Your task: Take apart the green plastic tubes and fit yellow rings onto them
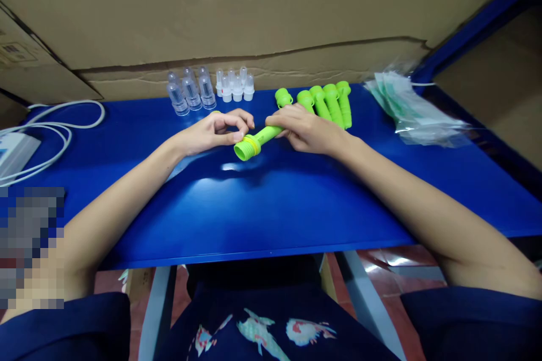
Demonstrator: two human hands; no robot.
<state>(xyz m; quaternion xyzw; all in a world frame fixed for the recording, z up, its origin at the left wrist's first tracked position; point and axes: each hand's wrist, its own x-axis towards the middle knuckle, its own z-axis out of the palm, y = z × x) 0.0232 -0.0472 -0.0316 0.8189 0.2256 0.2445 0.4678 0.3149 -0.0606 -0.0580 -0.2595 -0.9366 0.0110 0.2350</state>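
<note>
Green tube (259, 140), table (296, 203) centre: right hand (307, 132) grips its body, left hand (218, 132) fingertips pinch at the yellow ring (253, 145) on its threaded end; ring-seating step, likely needing a steady push; spares at one o'clock.

Rear of lime-green plastic tube (259, 141) hidden under right hand (305, 131). White box (12, 153) cut by left edge. Pixelated patch (30, 248) masks lower-left corner.
</note>
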